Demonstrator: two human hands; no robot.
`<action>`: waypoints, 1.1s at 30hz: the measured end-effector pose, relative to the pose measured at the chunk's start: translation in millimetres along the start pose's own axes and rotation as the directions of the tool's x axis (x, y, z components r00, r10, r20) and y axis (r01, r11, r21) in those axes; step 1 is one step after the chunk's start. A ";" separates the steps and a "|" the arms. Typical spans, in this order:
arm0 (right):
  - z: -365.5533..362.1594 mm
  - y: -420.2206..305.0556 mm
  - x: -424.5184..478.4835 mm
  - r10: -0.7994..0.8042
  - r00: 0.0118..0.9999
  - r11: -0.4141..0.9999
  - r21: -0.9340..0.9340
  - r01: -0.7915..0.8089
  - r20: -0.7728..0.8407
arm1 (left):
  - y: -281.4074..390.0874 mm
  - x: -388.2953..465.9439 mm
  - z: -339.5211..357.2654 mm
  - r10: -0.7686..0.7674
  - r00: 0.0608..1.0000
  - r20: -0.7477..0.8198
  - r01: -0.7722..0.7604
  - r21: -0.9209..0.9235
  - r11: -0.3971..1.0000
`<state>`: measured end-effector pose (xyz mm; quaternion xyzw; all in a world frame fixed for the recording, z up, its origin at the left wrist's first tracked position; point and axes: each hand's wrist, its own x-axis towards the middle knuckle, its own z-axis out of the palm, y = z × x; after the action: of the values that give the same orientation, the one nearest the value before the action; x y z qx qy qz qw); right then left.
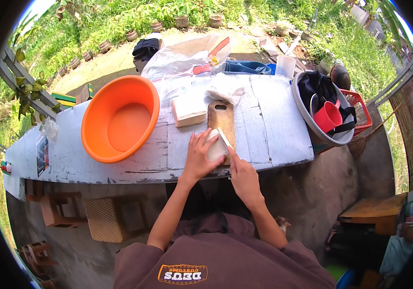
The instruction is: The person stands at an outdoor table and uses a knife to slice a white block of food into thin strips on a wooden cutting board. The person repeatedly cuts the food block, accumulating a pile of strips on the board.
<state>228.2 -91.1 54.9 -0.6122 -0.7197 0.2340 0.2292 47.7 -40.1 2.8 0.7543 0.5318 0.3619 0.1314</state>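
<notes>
On the grey table (119, 172) lies a wooden cutting board (224, 119) with a slot near its far end. My left hand (201, 153) holds a pale, flat, squarish stack (216, 148), perhaps wrappers, on the board's near part. My right hand (243, 175) is closed around what seems to be a knife, mostly hidden by the fingers, at the stack's right edge. A larger pale block or stack (190, 111) sits left of the board. Behind the board's far end is a crumpled white plastic bag (226, 88).
An orange plastic basin (119, 119) stands to the left. At the right table edge, a grey basin (302, 117) holds dark cloth and a red mug (327, 116). Clear plastic bags (177, 61) lie at the back. Stools (103, 219) stand below; a person (396, 249) is at lower right.
</notes>
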 end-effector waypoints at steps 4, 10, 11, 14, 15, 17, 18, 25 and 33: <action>5.2 8.0 -2.8 -0.010 1.000 1.000 -0.026 0.010 -0.005 | -2.2 -1.3 2.5 0.007 1.000 -0.021 -0.008 -0.044 0.999; -2.9 18.8 4.7 0.025 0.998 0.999 -0.024 -0.026 -0.066 | 3.7 4.1 2.5 0.095 0.995 -0.017 -0.095 0.019 0.995; -4.2 22.5 6.5 0.029 0.996 0.999 -0.023 -0.031 -0.084 | 5.1 6.1 3.5 0.103 0.995 -0.007 -0.103 0.021 0.994; -6.2 28.7 11.3 0.031 0.992 0.999 -0.012 -0.033 -0.124 | 7.8 15.2 8.3 0.116 0.993 0.006 -0.116 0.029 0.993; -8.0 28.0 10.9 0.030 0.991 1.000 -0.001 -0.030 -0.131 | 7.6 18.0 11.7 0.116 0.993 0.003 -0.116 0.033 0.993; -10.9 22.9 9.2 0.032 0.993 0.999 0.016 -0.031 -0.114 | 6.9 19.6 13.9 0.099 0.995 0.010 -0.099 0.050 0.994; -10.8 17.1 7.0 0.040 0.995 0.999 0.023 -0.038 -0.091 | 6.2 18.3 14.1 0.084 0.996 0.021 -0.085 0.060 0.995; 0.2 9.5 9.8 0.027 0.998 0.999 -0.018 -0.028 -0.052 | 3.9 11.9 10.8 0.087 0.994 0.072 -0.095 0.118 0.989; 6.9 0.9 18.4 0.032 0.999 0.999 -0.012 -0.033 -0.031 | 0.5 14.8 10.4 0.107 0.987 0.123 -0.120 0.112 0.986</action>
<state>221.9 -73.3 49.7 -0.6287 -0.7075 0.2240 0.2326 57.8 -25.1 1.8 0.8098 0.5000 0.2917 0.0961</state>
